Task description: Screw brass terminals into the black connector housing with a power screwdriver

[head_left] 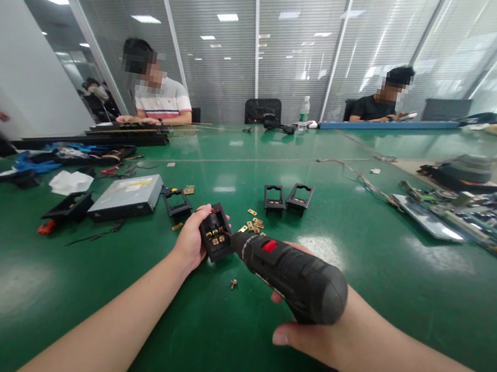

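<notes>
My left hand [190,241] grips a small black plastic socket housing [216,233] with brass terminals showing inside, tilted up off the green table [212,345]. My right hand [322,341] holds a black electric screwdriver [295,276] with a red switch, its tip pointing into the housing. A loose brass screw [233,284] lies on the table just below the tool. Small brass pieces [256,221] lie scattered just beyond the housing.
Two empty black frames [287,197] and a third one [176,201] lie further back, beside a silver optical drive [127,196]. Circuit boards and a tablet [467,216] lie at the right. Tools and cables clutter the left. Two other people sit at the far side.
</notes>
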The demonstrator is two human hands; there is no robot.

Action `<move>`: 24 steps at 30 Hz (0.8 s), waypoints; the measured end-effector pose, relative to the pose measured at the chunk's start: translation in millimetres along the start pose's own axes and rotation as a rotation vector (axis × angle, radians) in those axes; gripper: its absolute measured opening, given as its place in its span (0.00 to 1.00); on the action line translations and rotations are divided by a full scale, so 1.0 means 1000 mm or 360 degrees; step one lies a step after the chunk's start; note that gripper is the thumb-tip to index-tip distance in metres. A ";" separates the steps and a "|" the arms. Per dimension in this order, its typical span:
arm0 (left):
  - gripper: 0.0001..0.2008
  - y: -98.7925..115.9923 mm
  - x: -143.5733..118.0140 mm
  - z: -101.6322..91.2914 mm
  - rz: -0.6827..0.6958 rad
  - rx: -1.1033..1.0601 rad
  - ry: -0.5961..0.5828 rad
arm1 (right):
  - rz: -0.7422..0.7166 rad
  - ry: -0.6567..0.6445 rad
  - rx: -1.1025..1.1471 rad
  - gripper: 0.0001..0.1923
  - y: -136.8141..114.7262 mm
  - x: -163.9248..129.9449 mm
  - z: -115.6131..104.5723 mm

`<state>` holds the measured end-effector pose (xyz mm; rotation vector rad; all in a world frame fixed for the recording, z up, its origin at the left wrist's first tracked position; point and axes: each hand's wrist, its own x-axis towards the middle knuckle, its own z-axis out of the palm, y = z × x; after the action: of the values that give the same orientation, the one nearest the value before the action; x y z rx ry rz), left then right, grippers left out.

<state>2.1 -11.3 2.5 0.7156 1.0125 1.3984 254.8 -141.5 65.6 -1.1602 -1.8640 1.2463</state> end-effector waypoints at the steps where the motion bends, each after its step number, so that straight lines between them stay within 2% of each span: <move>1: 0.14 0.000 0.000 0.000 0.0001 0.0001 -0.0004 | -0.0036 -0.0014 0.0037 0.45 0.000 0.001 0.000; 5: 0.14 -0.001 0.001 -0.001 0.0016 0.0013 -0.0018 | -0.0119 -0.0068 0.0111 0.45 0.001 0.004 -0.003; 10: 0.13 0.000 0.001 -0.001 0.0021 0.0045 -0.0007 | -0.0077 -0.0138 0.0125 0.47 -0.001 0.005 -0.007; 15: 0.13 0.001 0.000 -0.001 0.0027 0.0068 -0.0013 | 0.0053 -0.0291 0.0290 0.40 -0.001 0.006 -0.007; 19: 0.14 0.001 0.002 -0.003 0.0041 0.0064 -0.0031 | 0.0069 -0.0322 0.0224 0.33 -0.001 0.007 -0.008; 21: 0.13 0.001 0.003 -0.003 0.0038 0.0060 -0.0035 | 0.0031 -0.0284 0.0155 0.34 -0.002 0.007 -0.008; 24: 0.13 0.002 0.003 -0.003 0.0040 0.0064 -0.0039 | 0.0016 -0.0210 0.0062 0.42 -0.006 0.007 -0.007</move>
<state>-1.4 -8.7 2.8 0.7761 1.0180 1.3911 255.6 -133.1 73.9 -1.0913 -1.9221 1.3884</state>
